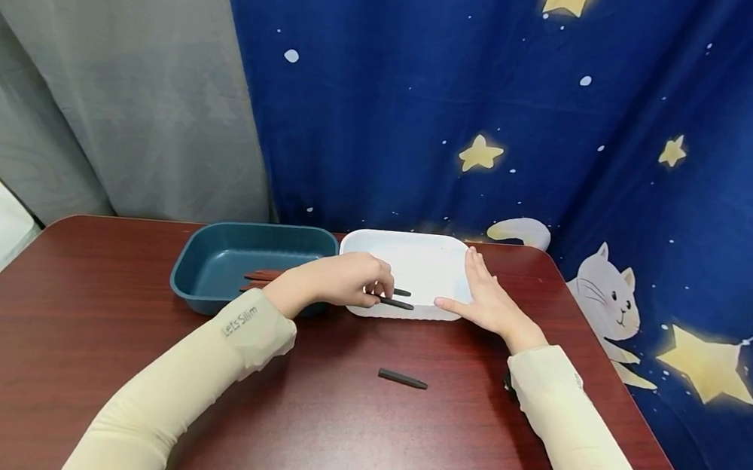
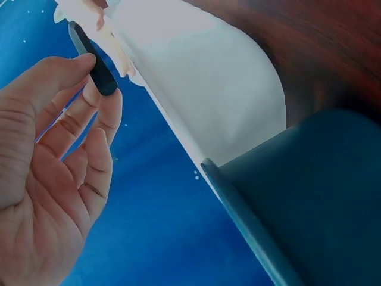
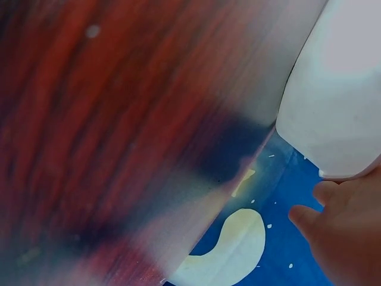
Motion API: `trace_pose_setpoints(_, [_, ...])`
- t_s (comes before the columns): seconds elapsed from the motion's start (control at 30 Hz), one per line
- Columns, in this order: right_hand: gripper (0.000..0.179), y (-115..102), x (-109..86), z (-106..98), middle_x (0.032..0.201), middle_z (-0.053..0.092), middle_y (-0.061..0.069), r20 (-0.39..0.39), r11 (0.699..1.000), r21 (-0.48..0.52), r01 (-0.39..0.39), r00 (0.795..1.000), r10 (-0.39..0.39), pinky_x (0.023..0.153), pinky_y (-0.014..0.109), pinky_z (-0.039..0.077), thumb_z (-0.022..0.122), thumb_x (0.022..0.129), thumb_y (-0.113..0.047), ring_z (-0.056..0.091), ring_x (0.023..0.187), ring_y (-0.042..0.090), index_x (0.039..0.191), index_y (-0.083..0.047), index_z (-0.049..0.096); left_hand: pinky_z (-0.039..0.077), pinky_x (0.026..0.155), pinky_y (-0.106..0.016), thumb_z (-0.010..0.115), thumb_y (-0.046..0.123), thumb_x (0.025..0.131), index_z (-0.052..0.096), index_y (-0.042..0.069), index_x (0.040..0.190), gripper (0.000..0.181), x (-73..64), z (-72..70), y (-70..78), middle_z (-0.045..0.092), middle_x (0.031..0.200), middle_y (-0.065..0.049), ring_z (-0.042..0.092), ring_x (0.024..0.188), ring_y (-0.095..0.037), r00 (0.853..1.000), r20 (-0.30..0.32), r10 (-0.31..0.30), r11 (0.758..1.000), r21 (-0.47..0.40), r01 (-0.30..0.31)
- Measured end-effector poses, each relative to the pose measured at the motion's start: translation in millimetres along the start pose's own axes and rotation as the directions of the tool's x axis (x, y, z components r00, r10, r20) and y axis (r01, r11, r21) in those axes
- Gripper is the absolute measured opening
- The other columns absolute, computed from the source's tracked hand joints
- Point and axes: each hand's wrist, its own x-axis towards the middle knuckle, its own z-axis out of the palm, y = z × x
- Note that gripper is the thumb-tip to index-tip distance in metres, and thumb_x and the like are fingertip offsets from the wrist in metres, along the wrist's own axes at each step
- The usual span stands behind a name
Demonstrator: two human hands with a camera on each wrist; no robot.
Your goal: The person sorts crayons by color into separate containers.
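Observation:
My left hand (image 1: 344, 276) reaches over the near side of a white container (image 1: 438, 260). It pinches a black crayon (image 2: 94, 59) between thumb and fingertips; the other fingers are loosely bent. Beyond that hand, the tip of a second dark crayon (image 1: 402, 293) shows against the white container. My right hand (image 1: 491, 303) rests at the container's right end, fingers straight along the rim and thumb over the near edge. One more black crayon (image 1: 403, 379) lies on the table in front.
A teal container (image 1: 234, 228) stands against the white one's left side, with several reddish-brown sticks (image 1: 265, 274) in it, partly hidden by my left wrist. Behind the brown table (image 1: 304, 425) hangs a blue curtain (image 1: 388, 115) with stars.

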Motion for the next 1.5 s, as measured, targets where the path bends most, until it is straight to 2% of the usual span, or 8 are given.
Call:
trace_pose_setpoints(0.23, [0.12, -1.6, -1.1, -0.5, 0.168, -0.01, 0.014, -0.002, 1.0, -0.001, -0.003, 1.0, 0.003, 0.121, 0.063, 0.011, 0.06, 0.085, -0.07, -0.005, 0.156, 0.031, 0.159, -0.005, -0.009, 0.051, 0.075, -0.027, 0.066, 0.002, 0.085, 0.074, 0.008, 0.097, 0.016, 10.2, 3.1, -13.0, 0.068, 0.09, -0.003, 0.061, 0.08, -0.016, 0.999, -0.036, 0.005, 1.0, 0.013, -0.005])
trace_pose_setpoints(0.53, [0.119, -2.6, -0.2, 1.6, 0.168, -0.011, 0.011, 0.005, 1.0, -0.004, -0.001, 1.0, 0.001, 0.122, 0.062, 0.011, 0.059, 0.085, -0.071, -0.004, 0.156, 0.03, 0.159, -0.006, -0.009, 0.052, 0.074, -0.027, 0.064, 0.002, 0.086, 0.075, 0.007, 0.099, 0.017, 22.6, 5.7, -25.9, 0.07, 0.091, -0.005, 0.063, 0.081, -0.018, 0.997, -0.047, -0.061, 0.998, -0.007, 0.061])
trace_pose_setpoints(0.87, [0.118, -2.9, -1.4, -1.3, 0.168, -0.01, 0.012, -0.01, 1.0, -0.004, 0.004, 1.0, -0.004, 0.121, 0.063, 0.011, 0.06, 0.086, -0.069, -0.004, 0.156, 0.031, 0.159, -0.005, -0.008, 0.053, 0.077, -0.027, 0.066, 0.003, 0.085, 0.075, 0.007, 0.1, 0.018, 43.1, 18.2, -51.2, 0.071, 0.093, -0.006, 0.064, 0.085, -0.017, 0.992, -0.068, -0.103, 0.994, 0.015, 0.104])
trace_pose_setpoints(1.0, [0.119, -1.9, -0.8, -0.3, 0.168, -0.011, 0.011, -0.008, 1.0, -0.002, -0.003, 1.0, 0.003, 0.121, 0.063, 0.01, 0.06, 0.085, -0.07, -0.004, 0.156, 0.031, 0.159, -0.006, -0.008, 0.054, 0.079, -0.029, 0.068, 0.003, 0.084, 0.076, 0.007, 0.1, 0.018, 48.2, 22.4, -56.7, 0.072, 0.094, -0.007, 0.065, 0.086, -0.018, 0.99, -0.052, -0.131, 0.991, -0.032, 0.129])
trace_pose_setpoints(1.13, [0.12, -1.8, -0.7, 1.7, 0.168, -0.01, 0.012, -0.004, 1.0, -0.001, -0.01, 1.0, 0.01, 0.122, 0.063, 0.011, 0.059, 0.084, -0.072, -0.004, 0.156, 0.031, 0.159, -0.006, -0.007, 0.053, 0.077, -0.028, 0.068, 0.004, 0.084, 0.077, 0.008, 0.098, 0.017, 53.8, 29.1, -62.2, 0.072, 0.091, -0.005, 0.064, 0.083, -0.016, 0.991, -0.034, -0.128, 0.989, -0.076, 0.125])
trace_pose_setpoints(1.23, [0.12, -0.7, -0.2, 2.8, 0.168, -0.008, 0.014, -0.004, 1.0, -0.008, -0.01, 1.0, 0.01, 0.121, 0.063, 0.011, 0.059, 0.084, -0.073, -0.003, 0.156, 0.032, 0.159, -0.006, -0.008, 0.052, 0.077, -0.027, 0.066, 0.005, 0.083, 0.077, 0.009, 0.097, 0.018, 58.3, 32.8, -65.0, 0.072, 0.09, -0.004, 0.063, 0.082, -0.015, 0.989, -0.029, -0.143, 0.986, -0.086, 0.14])
trace_pose_setpoints(1.37, [0.121, 1.4, 1.0, 3.0, 0.168, -0.008, 0.016, -0.01, 1.0, -0.018, -0.007, 1.0, 0.006, 0.12, 0.065, 0.011, 0.059, 0.084, -0.073, -0.002, 0.156, 0.034, 0.159, -0.005, -0.008, 0.053, 0.08, -0.029, 0.066, 0.004, 0.084, 0.077, 0.007, 0.099, 0.019, 63.1, 35.0, -67.1, 0.073, 0.091, -0.005, 0.063, 0.084, -0.017, 0.979, -0.016, -0.202, 0.976, -0.091, 0.2])
trace_pose_setpoints(1.5, [0.121, 0.4, 0.3, 1.5, 0.168, -0.007, 0.015, -0.012, 1.0, -0.009, -0.002, 1.0, 0.002, 0.121, 0.064, 0.011, 0.06, 0.084, -0.072, -0.003, 0.156, 0.032, 0.159, -0.005, -0.007, 0.053, 0.081, -0.029, 0.068, 0.004, 0.085, 0.077, 0.007, 0.099, 0.017, 64.1, 36.3, -69.9, 0.074, 0.092, -0.006, 0.064, 0.085, -0.017, 0.973, 0.0, -0.23, 0.971, -0.07, 0.229])
